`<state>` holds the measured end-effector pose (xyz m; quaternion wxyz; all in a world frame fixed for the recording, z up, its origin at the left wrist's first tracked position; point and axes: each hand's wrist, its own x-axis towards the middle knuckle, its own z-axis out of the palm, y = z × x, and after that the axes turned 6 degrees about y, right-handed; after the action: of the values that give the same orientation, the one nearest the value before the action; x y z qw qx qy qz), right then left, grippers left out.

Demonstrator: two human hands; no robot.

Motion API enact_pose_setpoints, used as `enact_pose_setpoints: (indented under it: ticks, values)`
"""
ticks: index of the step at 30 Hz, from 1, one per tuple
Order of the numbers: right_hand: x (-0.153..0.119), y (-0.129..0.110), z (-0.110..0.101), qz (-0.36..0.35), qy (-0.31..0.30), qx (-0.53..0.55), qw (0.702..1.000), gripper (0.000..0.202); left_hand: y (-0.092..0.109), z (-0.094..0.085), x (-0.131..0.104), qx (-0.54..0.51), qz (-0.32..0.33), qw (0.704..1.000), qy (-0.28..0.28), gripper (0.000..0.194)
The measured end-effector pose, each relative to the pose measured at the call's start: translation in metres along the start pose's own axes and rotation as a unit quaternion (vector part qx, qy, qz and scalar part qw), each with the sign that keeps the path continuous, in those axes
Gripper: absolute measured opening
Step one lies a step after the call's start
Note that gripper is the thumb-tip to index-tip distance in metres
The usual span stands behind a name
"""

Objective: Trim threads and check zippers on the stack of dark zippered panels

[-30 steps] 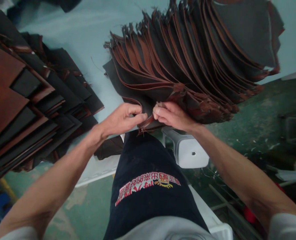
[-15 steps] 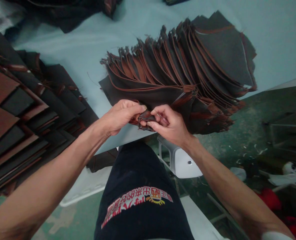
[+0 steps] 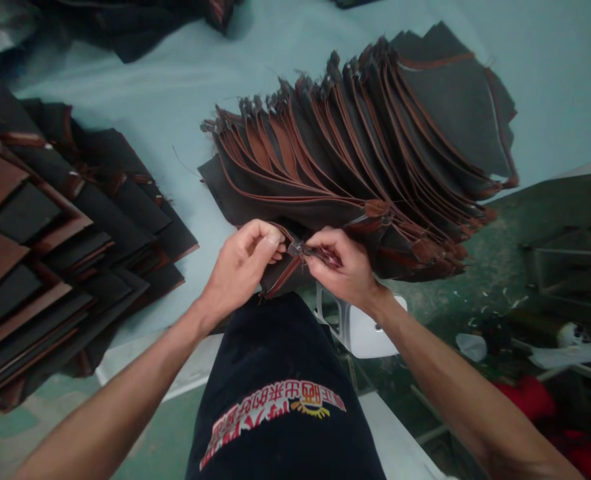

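We hold dark piece (image 3: 273, 276) at near edge of desk (image 3: 565, 73), before fanned stack (image 3: 320, 150). Fingers of our left hand (image 3: 249, 260) clamped on piece's brown-trimmed edge. Fingers of our right hand (image 3: 344, 264) closed on small dark object (image 3: 329, 256), too blurred to identify, by piece. Other stack (image 3: 112, 213) lies to left on desk.

The one camera, worn on the head, looks forward and steeply down from above the navy apron (image 3: 280, 360), close over the left hand (image 3: 242, 263) and right hand (image 3: 344, 268), which fall mid-frame. The tabletop (image 3: 560, 93) reaches past the top edge, and the green floor (image 3: 175, 430) shows below. The view seems tilted sideways, though edge blur makes that uncertain.
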<state>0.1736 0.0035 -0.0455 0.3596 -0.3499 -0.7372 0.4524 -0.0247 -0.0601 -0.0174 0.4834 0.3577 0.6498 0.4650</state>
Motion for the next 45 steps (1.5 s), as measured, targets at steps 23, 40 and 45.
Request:
enact_pose_setpoints:
  ticks: [23, 40, 45]
  values:
    - [0.007, -0.007, -0.013, 0.089, -0.082, 0.052, 0.991, 0.020, 0.016, -0.016, -0.004, 0.071, 0.051, 0.983, -0.163, 0.024]
    - [0.023, -0.030, -0.025, 0.206, -0.133, 0.170, 0.954, 0.025, 0.026, 0.002, 0.013, 0.048, 0.043, 0.973, -0.221, 0.019]
    - [0.028, -0.030, -0.029, 0.228, -0.164, 0.191, 0.941, 0.022, 0.028, 0.001, 0.014, 0.067, 0.059, 0.967, -0.241, 0.021]
